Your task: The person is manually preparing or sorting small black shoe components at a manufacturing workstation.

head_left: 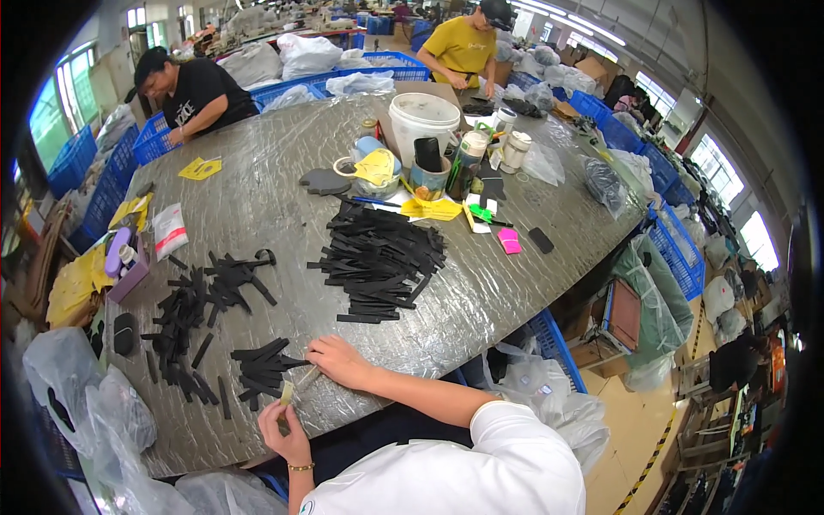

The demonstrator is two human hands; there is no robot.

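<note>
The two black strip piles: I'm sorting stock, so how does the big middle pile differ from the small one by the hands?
The middle pile is larger and heaped thickly; the small pile is a thin, fanned layer. The middle pile lies untouched, while the right hand rests beside the small pile. Both hold flat black strips on the wrapped table.

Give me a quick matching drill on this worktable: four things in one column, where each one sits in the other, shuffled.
Things:
1. white bucket
2. big heap of black strips
3. pink block
4. small brush

Places:
A. middle of the table
B. held at the near edge, between the left hand and right hand
C. far side, behind the cans and bottles
D. right part of the table, beside a small black oval piece

Pairs: 1-C, 2-A, 3-D, 4-B
</note>
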